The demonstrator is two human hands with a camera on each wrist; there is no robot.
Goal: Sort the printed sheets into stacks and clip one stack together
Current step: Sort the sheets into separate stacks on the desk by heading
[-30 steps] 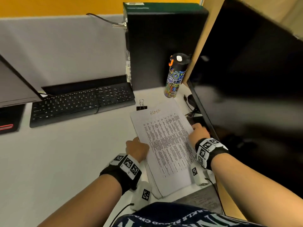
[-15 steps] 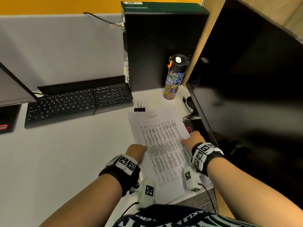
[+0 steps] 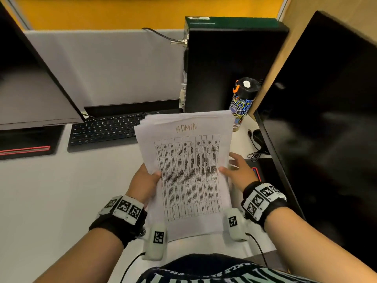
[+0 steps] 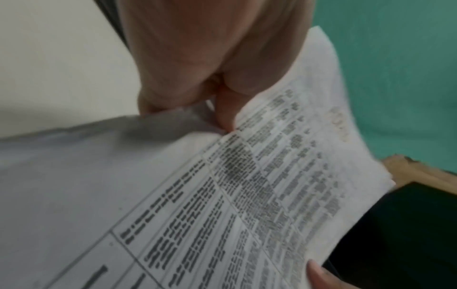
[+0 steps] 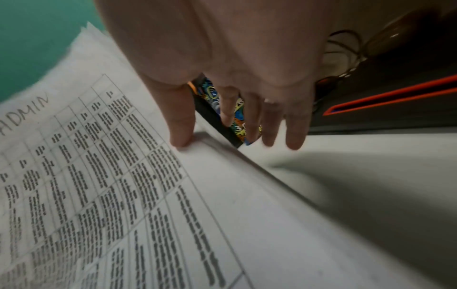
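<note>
Gripping the stack of sheets [image 3: 189, 174] at its edge, the left hand [image 3: 143, 181] holds it up while the right hand [image 3: 237, 170], fingers spread, touches it.

Left hand [image 3: 143, 181] pinches the stack's edge; right hand [image 3: 237, 170] (fingers seemingly straight) steadies it

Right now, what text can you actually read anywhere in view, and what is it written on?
"ADMIN": handwritten at the head of the top sheet of the stack held up in both hands.
Printed table on that sheet: too small and blurred to read.
Bottle graphics: no legible words.
Lettering on the person's shirt: cut off, unreadable.
Label on the computer tower: too small.
</note>
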